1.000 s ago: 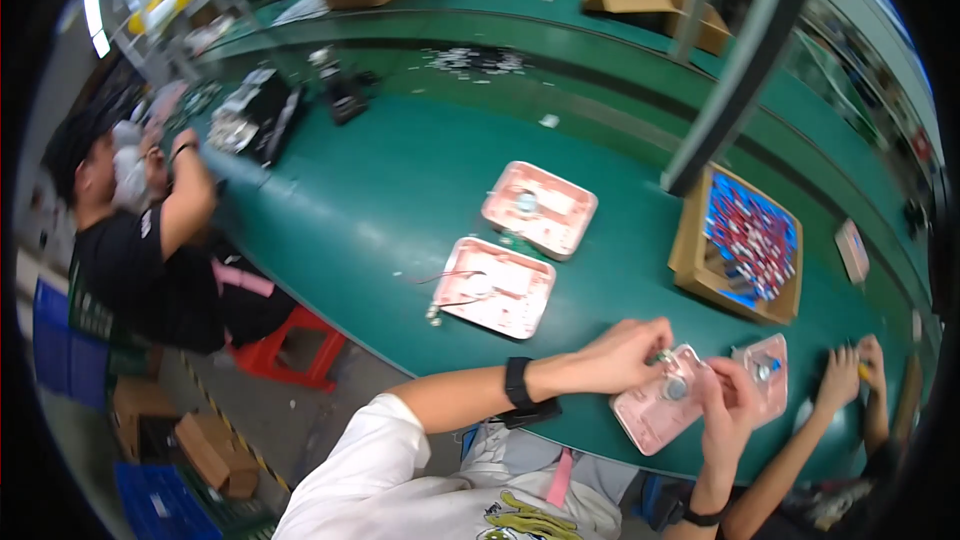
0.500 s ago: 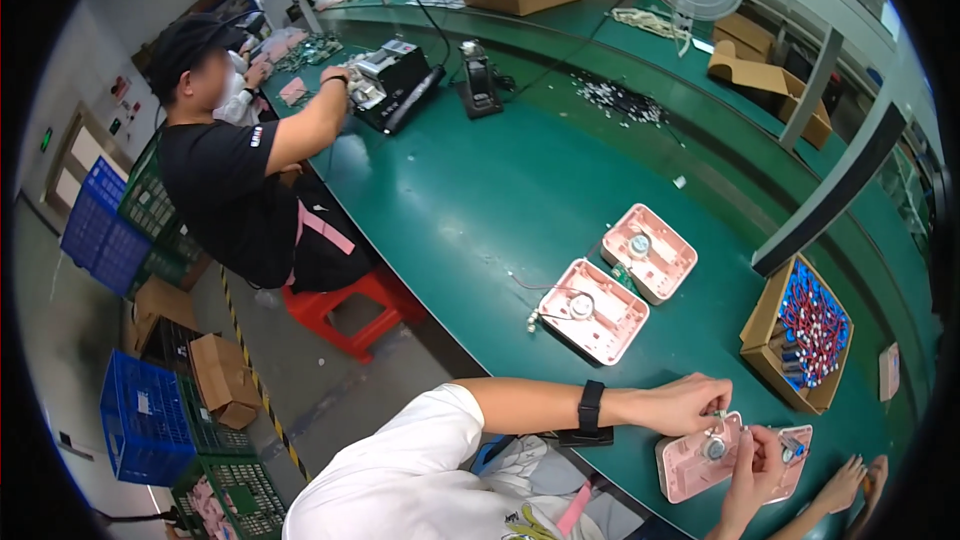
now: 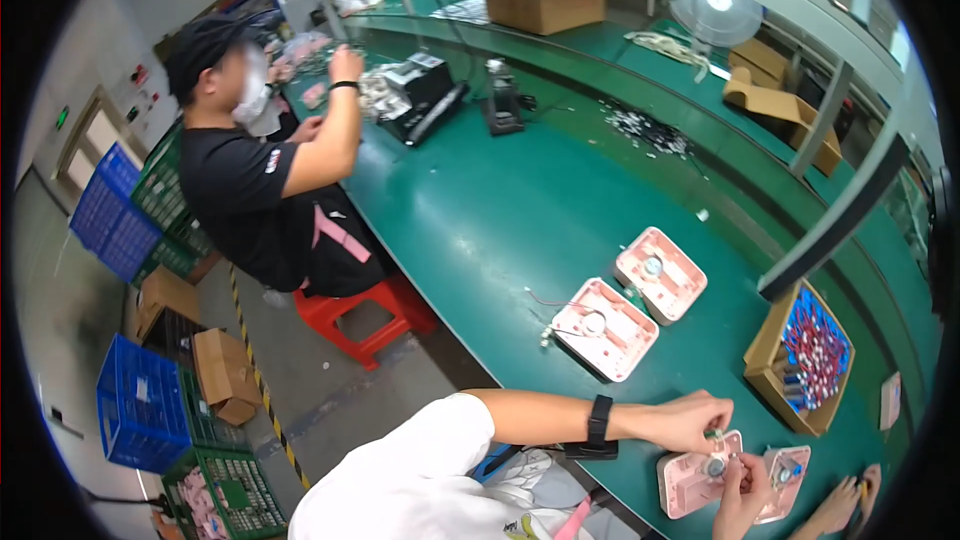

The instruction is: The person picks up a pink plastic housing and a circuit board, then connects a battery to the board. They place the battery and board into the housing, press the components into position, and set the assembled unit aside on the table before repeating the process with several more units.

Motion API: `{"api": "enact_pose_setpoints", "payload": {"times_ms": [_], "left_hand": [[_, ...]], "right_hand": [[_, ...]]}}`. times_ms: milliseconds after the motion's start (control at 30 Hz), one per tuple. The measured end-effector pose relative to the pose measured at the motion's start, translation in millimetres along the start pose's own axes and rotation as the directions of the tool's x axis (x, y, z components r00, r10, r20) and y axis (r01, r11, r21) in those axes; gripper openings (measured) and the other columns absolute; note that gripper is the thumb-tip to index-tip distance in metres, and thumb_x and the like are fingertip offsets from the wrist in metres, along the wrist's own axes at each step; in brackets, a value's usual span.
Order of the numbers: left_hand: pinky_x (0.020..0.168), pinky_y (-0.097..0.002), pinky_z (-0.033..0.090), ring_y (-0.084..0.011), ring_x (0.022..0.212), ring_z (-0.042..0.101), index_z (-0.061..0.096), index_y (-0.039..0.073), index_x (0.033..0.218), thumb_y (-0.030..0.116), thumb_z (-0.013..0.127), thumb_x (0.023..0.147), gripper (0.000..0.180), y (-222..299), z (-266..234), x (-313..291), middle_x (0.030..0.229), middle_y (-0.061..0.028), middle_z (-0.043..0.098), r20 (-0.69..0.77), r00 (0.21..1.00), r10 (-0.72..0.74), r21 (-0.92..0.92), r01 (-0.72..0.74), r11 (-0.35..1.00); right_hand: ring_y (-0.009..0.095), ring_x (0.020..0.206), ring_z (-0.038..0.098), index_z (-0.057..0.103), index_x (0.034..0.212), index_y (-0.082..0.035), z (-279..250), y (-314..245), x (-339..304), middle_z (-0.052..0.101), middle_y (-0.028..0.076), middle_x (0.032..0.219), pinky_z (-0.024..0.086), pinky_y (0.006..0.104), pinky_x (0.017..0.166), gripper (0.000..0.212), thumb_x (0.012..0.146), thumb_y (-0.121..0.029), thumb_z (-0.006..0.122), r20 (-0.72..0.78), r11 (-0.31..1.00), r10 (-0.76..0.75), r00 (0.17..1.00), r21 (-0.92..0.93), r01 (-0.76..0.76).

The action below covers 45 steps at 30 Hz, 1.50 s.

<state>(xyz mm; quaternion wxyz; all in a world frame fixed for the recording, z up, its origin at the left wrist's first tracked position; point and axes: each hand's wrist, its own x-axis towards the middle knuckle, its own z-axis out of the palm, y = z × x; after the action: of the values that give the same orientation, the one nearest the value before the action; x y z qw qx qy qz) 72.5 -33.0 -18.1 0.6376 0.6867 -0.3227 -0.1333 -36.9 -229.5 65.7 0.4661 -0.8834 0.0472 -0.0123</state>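
Observation:
My left hand [image 3: 688, 422], with a black watch on its wrist, pinches a small part I cannot make out at the upper edge of an open pink plastic housing [image 3: 683, 493]. My right hand [image 3: 740, 500] is close by over the same housing, thumb and fingers pressed together. What those fingers grip is too small to tell. Between my hands, a round metallic speaker [image 3: 716, 467] sits in the housing. Directly to the right lies another pink housing half [image 3: 774, 511], with a round part inside. Someone else's hand [image 3: 836, 510] rests on the table beyond it.
Two open pink housings [image 3: 618, 352] [image 3: 682, 285] with wires lie farther up the green table [image 3: 470, 230]. At right stands a cardboard box [image 3: 764, 358] of blue cells with red wires. A co-worker [image 3: 240, 180] sits at far left near a black device [image 3: 425, 105].
The view has shifted slightly, so the scene sits a little lower and to the right. The co-worker's arm has lifted away from the black device. My hands stay at the same housing.

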Motion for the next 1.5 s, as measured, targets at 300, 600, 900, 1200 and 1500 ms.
{"api": "enact_pose_setpoints", "payload": {"times_ms": [300, 600, 900, 1200, 1500], "left_hand": [[0.067, -0.0344, 0.054, -0.0215, 0.075, 0.066, 0.062, 0.000, 0.104, 0.011, 0.077, 0.085, 0.026, 3, -10, -2, 0.084, -0.0118, 0.067, -0.015, 0.998, -0.068, 0.004, 0.068, 0.998], [0.067, -0.0319, 0.054, -0.0175, 0.075, 0.064, 0.063, -0.001, 0.105, 0.009, 0.073, 0.091, 0.020, 2, -8, -3, 0.085, -0.0094, 0.066, -0.045, 0.998, -0.048, -0.018, 0.047, 0.999], [0.068, -0.0326, 0.055, -0.0187, 0.077, 0.066, 0.062, -0.001, 0.107, 0.009, 0.073, 0.092, 0.021, 9, -9, -3, 0.087, -0.0102, 0.067, -0.016, 0.997, -0.075, 0.005, 0.075, 0.997], [0.069, -0.0341, 0.055, -0.0209, 0.079, 0.066, 0.062, -0.001, 0.107, 0.009, 0.072, 0.092, 0.020, 0, -6, -4, 0.090, -0.0115, 0.067, -0.040, 0.998, -0.037, 0.018, 0.038, 0.999], [0.066, -0.0399, 0.050, -0.0271, 0.073, 0.063, 0.060, -0.004, 0.100, 0.007, 0.073, 0.087, 0.021, 3, -5, -3, 0.085, -0.0154, 0.065, -0.074, 0.997, -0.030, -0.047, 0.027, 0.999]], "right_hand": [[0.003, 0.071, 0.057, 0.069, 0.104, 0.004, 19, 5, 4, 0.066, -0.001, 0.080, 0.043, 0.0197, 0.061, 0.011, 0.102, -0.006, 0.068, -0.081, 0.997, 0.013, 0.997, 0.074, -0.007], [0.001, 0.064, 0.055, 0.065, 0.099, 0.004, 28, -9, 7, 0.064, -0.001, 0.072, 0.042, 0.0190, 0.057, 0.010, 0.102, -0.005, 0.068, -0.122, 0.997, 0.070, 0.990, 0.027, -0.067], [0.003, 0.058, 0.054, 0.065, 0.096, 0.004, 26, 4, 3, 0.065, 0.002, 0.066, 0.039, 0.0212, 0.051, 0.008, 0.099, -0.002, 0.069, -0.133, 0.996, 0.062, 0.989, 0.066, -0.054], [0.002, 0.056, 0.050, 0.064, 0.095, 0.002, 31, 16, -4, 0.063, 0.000, 0.065, 0.034, 0.0211, 0.051, 0.007, 0.097, -0.001, 0.070, -0.143, 0.998, 0.037, 0.989, 0.054, -0.029], [0.003, 0.064, 0.055, 0.063, 0.101, 0.001, 25, 23, -10, 0.065, 0.000, 0.075, 0.040, 0.0185, 0.058, 0.007, 0.102, -0.004, 0.067, -0.142, 0.972, 0.151, 0.978, 0.200, -0.121]]}}
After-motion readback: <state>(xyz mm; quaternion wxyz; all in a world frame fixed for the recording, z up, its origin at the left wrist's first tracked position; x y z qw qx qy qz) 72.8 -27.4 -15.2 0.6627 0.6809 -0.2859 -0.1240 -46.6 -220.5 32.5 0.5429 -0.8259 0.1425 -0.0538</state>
